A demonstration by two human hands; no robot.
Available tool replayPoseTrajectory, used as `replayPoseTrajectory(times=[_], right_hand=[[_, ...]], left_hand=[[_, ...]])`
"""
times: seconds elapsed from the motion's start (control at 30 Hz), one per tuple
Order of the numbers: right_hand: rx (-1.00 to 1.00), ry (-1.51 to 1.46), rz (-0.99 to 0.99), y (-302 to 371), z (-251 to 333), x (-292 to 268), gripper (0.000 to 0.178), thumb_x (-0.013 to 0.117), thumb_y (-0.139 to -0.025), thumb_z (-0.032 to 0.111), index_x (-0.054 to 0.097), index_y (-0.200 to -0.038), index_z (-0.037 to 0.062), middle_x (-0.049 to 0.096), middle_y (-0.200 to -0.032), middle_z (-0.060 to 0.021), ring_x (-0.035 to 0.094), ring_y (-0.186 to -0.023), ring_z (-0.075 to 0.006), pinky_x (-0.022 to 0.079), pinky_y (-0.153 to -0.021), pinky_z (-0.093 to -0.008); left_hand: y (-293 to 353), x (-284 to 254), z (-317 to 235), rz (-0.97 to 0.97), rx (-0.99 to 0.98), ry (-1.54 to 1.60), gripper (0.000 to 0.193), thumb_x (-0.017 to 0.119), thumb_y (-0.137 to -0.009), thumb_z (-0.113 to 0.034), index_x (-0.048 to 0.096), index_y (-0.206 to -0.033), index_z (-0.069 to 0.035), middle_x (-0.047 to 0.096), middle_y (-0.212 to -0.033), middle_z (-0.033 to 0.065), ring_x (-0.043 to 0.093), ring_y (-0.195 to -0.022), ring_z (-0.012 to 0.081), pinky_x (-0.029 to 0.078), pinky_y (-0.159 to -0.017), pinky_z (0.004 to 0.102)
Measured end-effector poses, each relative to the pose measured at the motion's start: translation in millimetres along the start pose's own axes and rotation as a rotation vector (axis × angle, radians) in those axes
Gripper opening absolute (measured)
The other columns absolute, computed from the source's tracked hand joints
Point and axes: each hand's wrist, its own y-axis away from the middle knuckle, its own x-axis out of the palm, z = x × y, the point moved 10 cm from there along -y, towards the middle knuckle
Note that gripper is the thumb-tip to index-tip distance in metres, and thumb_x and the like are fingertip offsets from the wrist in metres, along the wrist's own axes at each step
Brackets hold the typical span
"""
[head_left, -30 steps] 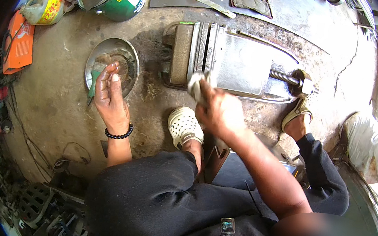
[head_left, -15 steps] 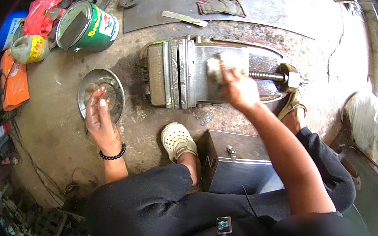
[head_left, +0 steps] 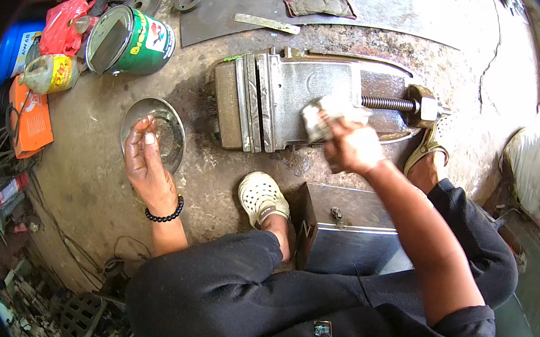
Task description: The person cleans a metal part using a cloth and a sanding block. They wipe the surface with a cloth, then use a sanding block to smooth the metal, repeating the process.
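On the ground in front of me lies a large metal vise [head_left: 307, 79], its jaws at the left and its threaded screw [head_left: 387, 103] at the right. My right hand [head_left: 356, 146] is closed round a crumpled whitish rag [head_left: 319, 119], which rests at the near edge of the vise's flat top; motion blurs both a little. Dark wet patches show beside the screw. My left hand [head_left: 151, 171] is raised with nothing visible in it, its fingers apart and slightly bent. Behind it sits a round metal bowl [head_left: 177, 135], partly hidden, with dark liquid inside.
A metal box [head_left: 351, 247] with a latch stands between my legs. Left are a green paint bucket [head_left: 154, 42], a plastic bottle [head_left: 51, 75], a red bag [head_left: 66, 25] and an orange case [head_left: 30, 124]. A glove [head_left: 322, 3] and metal strip [head_left: 266, 24] lie on a steel sheet [head_left: 394, 9].
My right hand and the rag have moved toward me across the vise's top, from its middle to its near edge. My left hand stays over the bowl. The whole view has shifted slightly.
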Motion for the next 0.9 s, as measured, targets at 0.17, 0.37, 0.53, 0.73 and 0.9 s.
replayPoseTrajectory(times=[0.17,0.37,0.53,0.73,0.9], right_hand=[[0.22,-0.011,-0.161,-69.7,-2.9,-35.6,0.064,0.056,-0.098,0.039,0.045,-0.15,0.0037,0.065,-0.127,-0.0234,0.065,-0.115,-0.0381,0.054,-0.097,-0.0472],[0.104,-0.013,-0.146,-115.8,64.0,-27.8,0.064,0.055,-0.098,0.039,0.044,-0.15,0.002,0.069,-0.119,-0.0216,0.07,-0.104,-0.0349,0.057,-0.089,-0.0457],[0.094,0.168,-0.16,-64.0,82.8,-4.4,0.075,0.061,-0.093,0.043,0.038,-0.156,0.0107,0.054,-0.146,-0.0203,0.048,-0.137,-0.0383,0.047,-0.103,-0.0593],[0.043,-0.173,0.096,14.9,105.7,60.1,0.066,0.064,-0.091,0.033,0.049,-0.147,0.0019,0.07,-0.108,-0.0237,0.072,-0.089,-0.0403,0.057,-0.083,-0.0496],[0.101,-0.133,-0.032,30.0,85.0,19.9,0.057,0.063,-0.091,0.029,0.054,-0.141,0.0034,0.072,-0.1,-0.0216,0.073,-0.083,-0.0359,0.059,-0.076,-0.0447]], left_hand=[[10.0,-2.9,10.9,0.005,-0.1,-0.045,0.028,0.054,-0.106,-0.011,0.059,-0.129,0.004,0.065,-0.129,0.0147,0.06,-0.124,0.0231,0.045,-0.11,0.0388],[4.6,-6.2,6.4,-0.007,-0.042,-0.002,0.028,0.054,-0.106,-0.011,0.059,-0.129,0.004,0.064,-0.131,0.014,0.06,-0.124,0.0221,0.045,-0.109,0.0361],[-3.3,8.1,8.7,0.034,-0.058,-0.016,0.029,0.056,-0.105,-0.01,0.06,-0.13,0.004,0.064,-0.13,0.0138,0.06,-0.123,0.0215,0.046,-0.108,0.0355],[-2.5,15.9,3.3,0.045,-0.046,0.021,0.029,0.057,-0.104,-0.009,0.059,-0.13,0.006,0.065,-0.129,0.0143,0.06,-0.123,0.0215,0.046,-0.108,0.0353],[6.9,1.3,5.9,-0.001,-0.085,0.038,0.029,0.055,-0.105,-0.008,0.058,-0.131,0.005,0.065,-0.13,0.0138,0.06,-0.124,0.0215,0.046,-0.108,0.0355]])
